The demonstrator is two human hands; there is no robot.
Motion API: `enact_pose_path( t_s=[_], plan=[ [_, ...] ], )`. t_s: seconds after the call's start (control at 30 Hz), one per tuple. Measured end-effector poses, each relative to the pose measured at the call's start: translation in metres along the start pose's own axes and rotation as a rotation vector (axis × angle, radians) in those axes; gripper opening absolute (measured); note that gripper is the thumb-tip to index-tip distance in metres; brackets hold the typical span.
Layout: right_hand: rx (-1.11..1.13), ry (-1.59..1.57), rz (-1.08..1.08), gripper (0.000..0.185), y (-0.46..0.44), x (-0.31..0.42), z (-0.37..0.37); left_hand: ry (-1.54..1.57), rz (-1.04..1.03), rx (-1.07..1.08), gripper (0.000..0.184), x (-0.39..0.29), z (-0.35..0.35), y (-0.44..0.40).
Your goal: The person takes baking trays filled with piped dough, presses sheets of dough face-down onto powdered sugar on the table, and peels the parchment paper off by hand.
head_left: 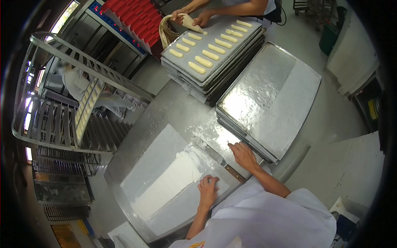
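My left hand (208, 191) rests at the near right edge of a pale sheet (159, 149), its fingers loosely curved and apart, with nothing visible in them. A flat white layer (167, 186) is spread over that sheet. My right hand (244, 156) is over the metal table beside the stacked trays, fingers bent and spread, holding nothing visible. Between my hands lies a spatula (235, 173) with a wooden handle, its blade toward the white smears on the table. A paper sheet (291, 105) partly covers the top tray (258, 89) of the right stack.
Across the metal table (178, 99), a co-worker's hands (202, 17) squeeze a piping bag (190, 24) over a tray of pale piped strips (211, 56). A wheeled rack (62, 142) stands left, with another person (76, 84) behind it. Red crates (132, 20) are stacked behind.
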State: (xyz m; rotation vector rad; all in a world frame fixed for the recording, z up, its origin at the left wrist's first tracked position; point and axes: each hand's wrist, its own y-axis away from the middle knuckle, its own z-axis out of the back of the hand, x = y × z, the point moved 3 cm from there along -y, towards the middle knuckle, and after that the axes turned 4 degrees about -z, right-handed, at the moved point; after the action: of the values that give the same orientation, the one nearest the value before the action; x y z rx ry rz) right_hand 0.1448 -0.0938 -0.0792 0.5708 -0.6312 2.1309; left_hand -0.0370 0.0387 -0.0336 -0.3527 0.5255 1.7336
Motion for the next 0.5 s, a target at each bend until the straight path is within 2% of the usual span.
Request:
enact_pose_path(
  t_s=[0.5],
  plan=[
    [0.006, 0.006, -0.007, 0.033, 0.0001, 0.0013, 0.0016, -0.02, -0.017, 0.002, 0.043, 0.0019, -0.0016, 0.0006]
  ],
)
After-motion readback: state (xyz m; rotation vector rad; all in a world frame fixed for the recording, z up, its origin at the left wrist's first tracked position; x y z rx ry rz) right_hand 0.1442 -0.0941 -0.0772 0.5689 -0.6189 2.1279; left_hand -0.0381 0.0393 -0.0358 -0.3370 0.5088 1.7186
